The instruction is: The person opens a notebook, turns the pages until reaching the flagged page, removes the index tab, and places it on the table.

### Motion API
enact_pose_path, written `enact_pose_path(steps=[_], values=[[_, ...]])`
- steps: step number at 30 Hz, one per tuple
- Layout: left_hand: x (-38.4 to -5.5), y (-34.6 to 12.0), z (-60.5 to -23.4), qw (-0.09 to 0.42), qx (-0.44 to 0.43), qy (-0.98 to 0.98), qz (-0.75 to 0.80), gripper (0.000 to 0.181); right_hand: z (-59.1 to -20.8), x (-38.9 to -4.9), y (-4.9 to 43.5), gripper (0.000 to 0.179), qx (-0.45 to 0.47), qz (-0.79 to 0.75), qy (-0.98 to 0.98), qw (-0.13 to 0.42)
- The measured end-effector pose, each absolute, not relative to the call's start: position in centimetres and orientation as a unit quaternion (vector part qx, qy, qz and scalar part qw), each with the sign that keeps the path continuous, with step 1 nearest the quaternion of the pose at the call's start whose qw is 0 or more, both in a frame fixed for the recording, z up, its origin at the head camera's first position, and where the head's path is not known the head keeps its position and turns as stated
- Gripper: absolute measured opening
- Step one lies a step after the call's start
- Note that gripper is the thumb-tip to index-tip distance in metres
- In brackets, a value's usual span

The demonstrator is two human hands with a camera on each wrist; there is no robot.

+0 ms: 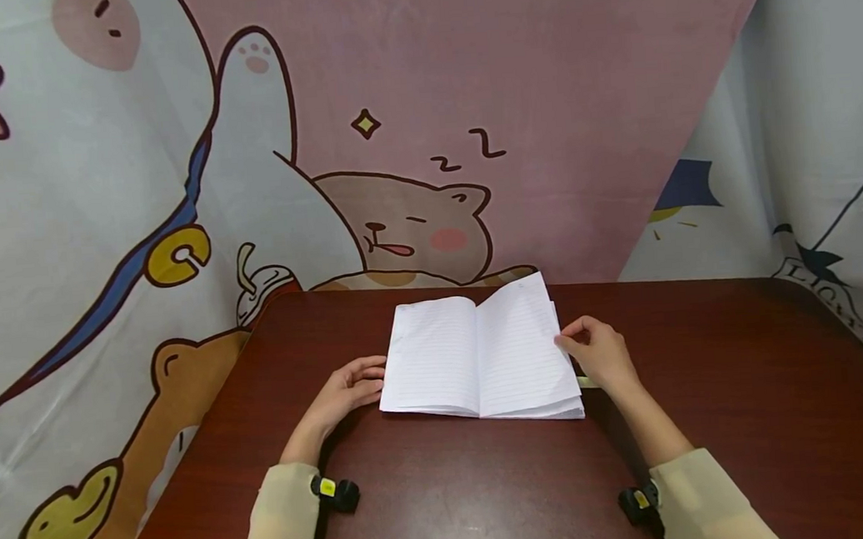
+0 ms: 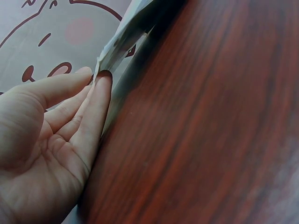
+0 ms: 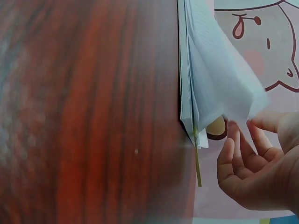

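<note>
An open notebook (image 1: 438, 357) with lined white pages lies on the table. At its left edge is my left hand (image 1: 347, 390); in the left wrist view the thumb and fingers (image 2: 99, 100) hold the notebook's edge between them. My right hand (image 1: 604, 356) pinches the outer edge of a right-hand page (image 1: 522, 338) between thumb and fingertips. That page (image 3: 229, 74) is lifted and bends away from the sheets beneath in the right wrist view. A thin yellow-green ribbon (image 3: 198, 168) sticks out from the notebook near the right hand.
The dark reddish-brown table (image 1: 478, 500) extends around the notebook on both sides. Behind it hangs a pink and white cloth (image 1: 578, 109) with cartoon animals. Small black cameras (image 1: 336, 493) are strapped at both wrists, over light sleeves (image 1: 276, 522).
</note>
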State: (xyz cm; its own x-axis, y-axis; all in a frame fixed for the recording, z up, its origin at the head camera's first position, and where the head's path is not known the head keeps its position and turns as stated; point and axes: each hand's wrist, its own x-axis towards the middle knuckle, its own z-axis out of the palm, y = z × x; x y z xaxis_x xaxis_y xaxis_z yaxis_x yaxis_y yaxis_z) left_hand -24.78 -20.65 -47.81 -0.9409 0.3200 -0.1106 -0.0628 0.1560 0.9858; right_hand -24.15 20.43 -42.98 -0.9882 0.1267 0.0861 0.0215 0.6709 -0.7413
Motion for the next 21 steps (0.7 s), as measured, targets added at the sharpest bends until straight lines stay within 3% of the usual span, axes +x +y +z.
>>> enact_pose_path(steps=[11, 21], values=[[-24.83, -20.66, -47.86, 0.149, 0.082, 0.745, 0.645, 0.048, -42.77, -24.06, 20.11, 0.022, -0.041, 0.405, -0.908, 0.094], [-24.86, -20.68, -47.79, 0.151, 0.088, 0.744, 0.645, 0.049, -42.43, -23.96, 19.66, 0.034, -0.020, 0.489, -0.869, 0.075]])
